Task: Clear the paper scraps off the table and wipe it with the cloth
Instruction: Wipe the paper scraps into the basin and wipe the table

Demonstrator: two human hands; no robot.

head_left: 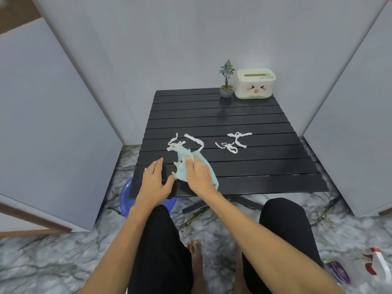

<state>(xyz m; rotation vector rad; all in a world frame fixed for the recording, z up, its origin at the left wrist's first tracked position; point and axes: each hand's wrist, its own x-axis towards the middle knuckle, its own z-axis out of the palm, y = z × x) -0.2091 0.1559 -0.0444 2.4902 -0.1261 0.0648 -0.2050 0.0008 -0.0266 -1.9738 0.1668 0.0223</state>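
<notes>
R grip [199, 175] on cloth [182, 166], box [255, 85] txt illegible

The cloth [182, 165] lies under my right hand [199, 175] at the table's [254, 166] near left, paper scraps [194, 138] just beyond it. The potted plant [226, 90] stands left of the tissue box [254, 85], far right.

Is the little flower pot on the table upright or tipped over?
Upright: the flower pot stands on its base on the table, its stem rising straight beside the tissue box.
</notes>
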